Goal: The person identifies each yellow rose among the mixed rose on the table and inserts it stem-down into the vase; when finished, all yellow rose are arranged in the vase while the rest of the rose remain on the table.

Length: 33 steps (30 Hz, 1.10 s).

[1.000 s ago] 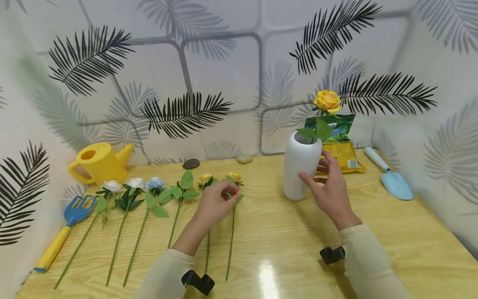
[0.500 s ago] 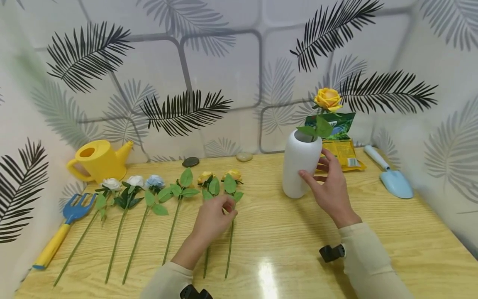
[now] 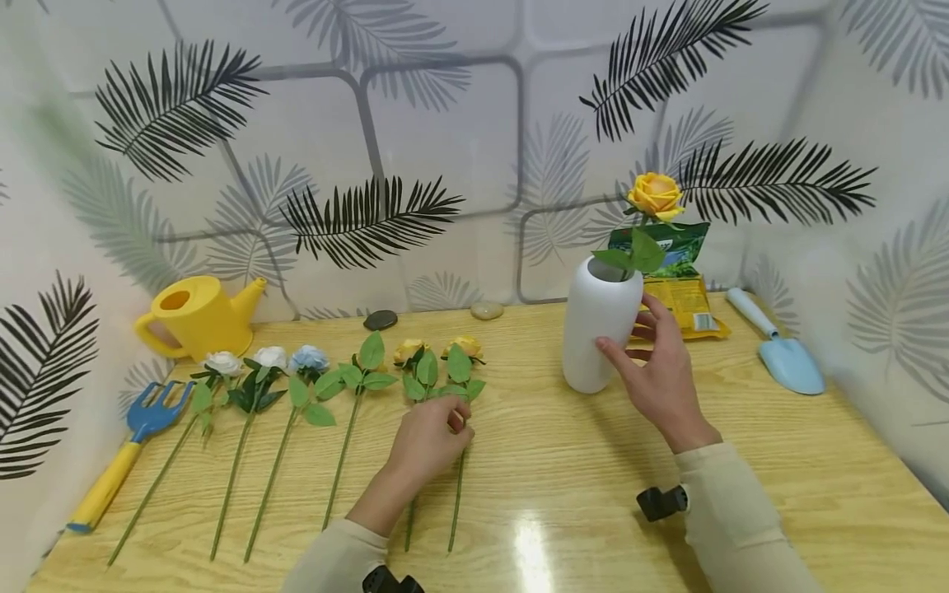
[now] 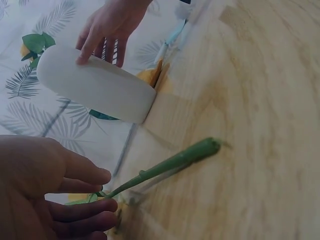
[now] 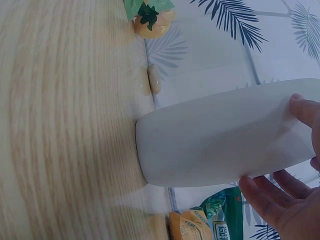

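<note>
A white vase (image 3: pixel 602 325) stands upright on the table, holding one yellow rose (image 3: pixel 656 196) with green leaves. My right hand (image 3: pixel 660 379) grips its right side, thumb on the front and fingers round the back; the right wrist view shows the thumb and fingertips on the smooth vase wall (image 5: pixel 215 135). My left hand (image 3: pixel 430 436) is low over the rightmost yellow rose (image 3: pixel 465 347) lying on the table. In the left wrist view, thumb and fingers (image 4: pixel 107 176) lie on either side of that rose's green stem (image 4: pixel 170 165), with a gap showing between them.
Left of my left hand lie another yellow rose (image 3: pixel 409 352), a blue rose (image 3: pixel 308 359) and white roses (image 3: pixel 270 357). A yellow watering can (image 3: pixel 203 317), a blue hand fork (image 3: pixel 151 416), stones (image 3: pixel 486 310), seed-like packets (image 3: pixel 678 305) and a light-blue trowel (image 3: pixel 790 366) line the edges.
My left hand has moved down from the flower head and leaves to the stem of the rightmost yellow rose. My right hand and the vase have stayed in place.
</note>
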### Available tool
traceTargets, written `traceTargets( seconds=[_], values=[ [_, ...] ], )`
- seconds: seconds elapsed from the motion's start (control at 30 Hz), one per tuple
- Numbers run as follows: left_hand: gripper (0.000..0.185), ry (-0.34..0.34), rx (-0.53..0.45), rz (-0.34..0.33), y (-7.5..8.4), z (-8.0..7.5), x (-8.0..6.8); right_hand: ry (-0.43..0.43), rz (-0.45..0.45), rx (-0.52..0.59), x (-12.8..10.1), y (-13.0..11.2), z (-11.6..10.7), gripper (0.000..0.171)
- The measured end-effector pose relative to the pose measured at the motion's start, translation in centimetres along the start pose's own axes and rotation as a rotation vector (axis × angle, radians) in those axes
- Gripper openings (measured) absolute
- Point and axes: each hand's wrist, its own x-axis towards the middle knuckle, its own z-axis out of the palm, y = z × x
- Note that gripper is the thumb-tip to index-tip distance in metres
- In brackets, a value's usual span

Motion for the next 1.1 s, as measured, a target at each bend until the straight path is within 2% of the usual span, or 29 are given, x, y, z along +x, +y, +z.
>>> traceTargets(
  seconds=[0.47, 0.7, 1.1],
  values=[
    [0.02, -0.05, 0.002, -0.031, -0.59, 0.58, 0.06, 0.001, -0.004, 0.01, -0.02, 0.26, -0.03, 0.078],
    [0.018, -0.036, -0.006, -0.019, -0.51, 0.57, 0.15, 0.005, -0.004, 0.008, 0.02, 0.25, -0.15, 0.078],
    [0.017, -0.032, -0.071, -0.044, -0.54, 0.56, 0.1, -0.001, -0.002, 0.004, 0.04, 0.24, -0.17, 0.078]
  ],
)
